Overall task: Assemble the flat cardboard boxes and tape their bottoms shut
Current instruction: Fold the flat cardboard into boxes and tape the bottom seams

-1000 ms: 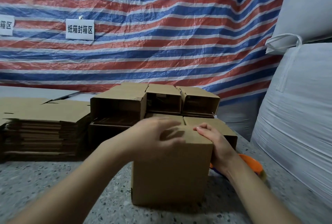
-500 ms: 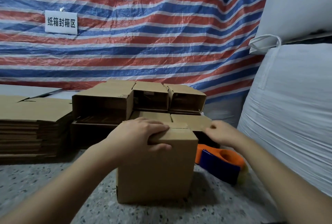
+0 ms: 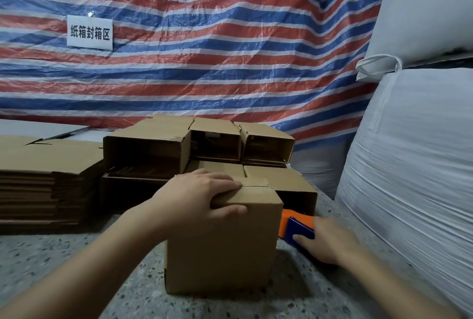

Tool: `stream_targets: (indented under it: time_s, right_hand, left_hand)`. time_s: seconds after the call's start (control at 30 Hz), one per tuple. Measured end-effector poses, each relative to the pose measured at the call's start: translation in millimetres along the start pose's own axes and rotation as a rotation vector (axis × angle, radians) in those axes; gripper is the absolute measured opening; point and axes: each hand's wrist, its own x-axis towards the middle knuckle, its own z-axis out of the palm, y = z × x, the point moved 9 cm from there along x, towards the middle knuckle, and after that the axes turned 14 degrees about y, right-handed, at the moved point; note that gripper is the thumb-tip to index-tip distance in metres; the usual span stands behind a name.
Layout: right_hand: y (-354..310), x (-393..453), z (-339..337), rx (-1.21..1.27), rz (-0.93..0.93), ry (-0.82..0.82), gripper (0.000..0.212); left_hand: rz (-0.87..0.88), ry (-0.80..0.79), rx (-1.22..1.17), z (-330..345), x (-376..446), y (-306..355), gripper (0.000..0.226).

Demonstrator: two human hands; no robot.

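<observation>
A brown cardboard box (image 3: 220, 254) stands on the speckled table (image 3: 64, 262) in front of me, its folded flaps facing up. My left hand (image 3: 197, 195) lies on top of the box, fingers over the flaps and thumb down the near face, holding them closed. To the right of the box lies an orange and blue tape dispenser (image 3: 298, 225). My right hand (image 3: 330, 242) covers the dispenser, fingers curling round its blue part.
Several assembled boxes (image 3: 204, 144) are stacked on their sides behind the box. A pile of flat cardboard blanks (image 3: 43, 177) sits at the left. Large white sacks (image 3: 414, 165) rise close on the right. A striped tarp (image 3: 204, 37) hangs behind.
My right hand left the box top and dropped to the right onto the tape dispenser. My left hand stayed on the flaps.
</observation>
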Motion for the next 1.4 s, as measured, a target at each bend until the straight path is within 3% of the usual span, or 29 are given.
stream_targets:
  time_s: [0.13, 0.3, 0.37, 0.5, 0.6, 0.8, 0.87, 0.97, 1.03, 1.1, 1.27, 1.4]
  right_hand:
    - [3.0, 12.6, -25.8, 0.241, 0.075, 0.033, 0.039]
    - [-8.1, 41.2, -140.6, 0.639, 0.168, 0.267, 0.051]
    - [-29.9, 47.9, -172.0, 0.812, 0.152, 0.202, 0.055]
    - [-91.8, 48.5, -202.8, 1.089, 0.019, -0.118, 0.072]
    - [-122.5, 47.6, -204.6, 1.079, -0.057, -0.274, 0.074]
    - [-137.8, 52.3, -193.5, 1.006, -0.081, -0.398, 0.080]
    - [-139.5, 55.2, -189.9, 0.997, -0.063, -0.424, 0.086]
    - [-140.7, 57.5, -185.9, 0.999, -0.058, -0.453, 0.084]
    - [-140.3, 59.3, -184.8, 0.991, -0.061, -0.454, 0.082]
    - [-141.8, 60.3, -184.0, 0.977, -0.066, -0.469, 0.080]
    - [-150.6, 59.9, -185.4, 0.931, -0.111, -0.495, 0.080]
    - [-154.3, 59.4, -187.6, 0.883, -0.150, -0.474, 0.081]
  left_hand:
    - [-0.055, 0.008, -0.076, 0.9, 0.0, -2.6, 0.064]
    - [-0.075, -0.026, -0.103, 5.0, -0.5, -5.5, 0.053]
    - [-0.072, -0.031, -0.120, 6.0, -0.2, -6.7, 0.050]
    - [-0.067, -0.031, -0.145, 6.1, 0.8, -7.7, 0.047]
    - [-0.048, -0.025, -0.137, 4.2, 0.8, -7.1, 0.048]
    - [-0.034, -0.016, -0.164, 2.4, 1.3, -6.3, 0.047]
    - [-0.176, 0.016, -0.354, -0.3, 2.5, -18.5, 0.043]
    - [-0.524, 0.201, -0.890, -13.1, 2.2, -49.7, 0.030]
    - [-0.767, 0.319, -1.161, -15.8, -0.1, -69.2, 0.039]
    - [-0.927, 0.391, -1.243, -15.6, -3.6, -79.8, 0.052]
    - [-0.970, 0.420, -1.215, -19.0, -1.7, -71.3, 0.054]
    - [-0.937, 0.426, -1.225, -21.7, 1.3, -58.6, 0.033]
